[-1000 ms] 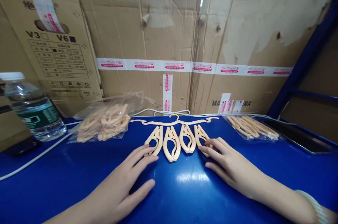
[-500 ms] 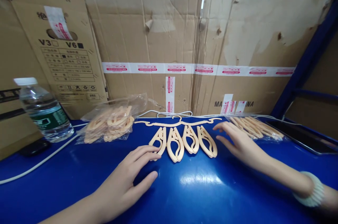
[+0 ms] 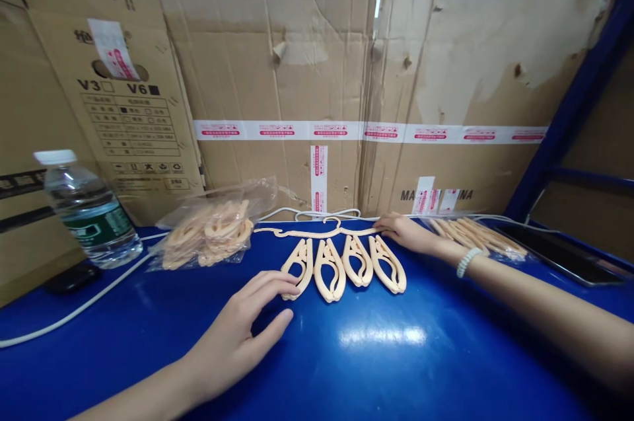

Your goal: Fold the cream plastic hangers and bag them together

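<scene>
An unfolded beige folding hanger (image 3: pixel 312 233) lies at the back of the blue table, its hook pointing away from me. My right hand (image 3: pixel 407 233) has its fingers closed over the hanger's right arm and hides that end. In front of it, several folded hangers (image 3: pixel 329 272) form a row with their rounded ends toward me. My left hand (image 3: pixel 247 322) is open, thumb apart, its fingertips at the leftmost folded hanger (image 3: pixel 298 270) and partly covering it. Whether those fingertips touch it I cannot tell.
Clear bags of folded hangers (image 3: pixel 212 229) lie at left, with another bag of beige pieces (image 3: pixel 475 236) at right. A water bottle (image 3: pixel 94 216), a black object (image 3: pixel 73 277), a white cable (image 3: pixel 89 312) and a dark tablet-like device (image 3: pixel 559 252) surround the area. Cardboard (image 3: pixel 277 84) stands behind.
My right hand has moved left and forward from beside the hanger onto its right arm, and its fingers have closed there. My left hand has hardly moved.
</scene>
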### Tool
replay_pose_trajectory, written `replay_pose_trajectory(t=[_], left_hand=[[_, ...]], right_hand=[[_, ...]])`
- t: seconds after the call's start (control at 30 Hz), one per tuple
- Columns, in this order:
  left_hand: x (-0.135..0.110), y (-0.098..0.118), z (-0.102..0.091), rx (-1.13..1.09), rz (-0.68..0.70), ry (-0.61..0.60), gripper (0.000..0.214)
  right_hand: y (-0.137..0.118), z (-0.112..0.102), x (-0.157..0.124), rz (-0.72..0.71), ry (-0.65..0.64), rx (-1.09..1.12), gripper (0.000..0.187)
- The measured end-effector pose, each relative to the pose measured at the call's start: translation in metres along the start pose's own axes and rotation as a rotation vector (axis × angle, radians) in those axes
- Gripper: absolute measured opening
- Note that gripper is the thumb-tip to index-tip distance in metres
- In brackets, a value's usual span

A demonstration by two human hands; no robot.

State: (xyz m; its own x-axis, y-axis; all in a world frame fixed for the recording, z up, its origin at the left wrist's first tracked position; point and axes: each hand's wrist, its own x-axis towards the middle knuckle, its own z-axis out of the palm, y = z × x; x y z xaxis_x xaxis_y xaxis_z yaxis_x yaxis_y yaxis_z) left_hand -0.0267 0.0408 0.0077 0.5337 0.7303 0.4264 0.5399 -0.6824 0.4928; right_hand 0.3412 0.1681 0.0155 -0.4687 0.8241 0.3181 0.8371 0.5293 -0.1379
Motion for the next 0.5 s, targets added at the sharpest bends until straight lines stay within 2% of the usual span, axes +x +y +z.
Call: replay_pose_trajectory(t=[0.13, 0.3, 0.5], left_hand=[[0.0, 0.001, 0.0, -0.007, 0.016, -0.005, 0.019], [0.0, 0.003, -0.003, -0.01, -0.001, 0.005, 0.019], [0.004, 0.007, -0.009, -0.078, -0.11, 0.036, 0.02]], right_hand=[[-0.003, -0.004, 0.0, 0.002, 0.0, -0.014, 0.017], [0.0, -0.028, -0.008, 0.027, 0.012, -0.016, 0.014], [-0.008, -0.061, -0.042, 0.043, 0.078, -0.012, 0.014]])
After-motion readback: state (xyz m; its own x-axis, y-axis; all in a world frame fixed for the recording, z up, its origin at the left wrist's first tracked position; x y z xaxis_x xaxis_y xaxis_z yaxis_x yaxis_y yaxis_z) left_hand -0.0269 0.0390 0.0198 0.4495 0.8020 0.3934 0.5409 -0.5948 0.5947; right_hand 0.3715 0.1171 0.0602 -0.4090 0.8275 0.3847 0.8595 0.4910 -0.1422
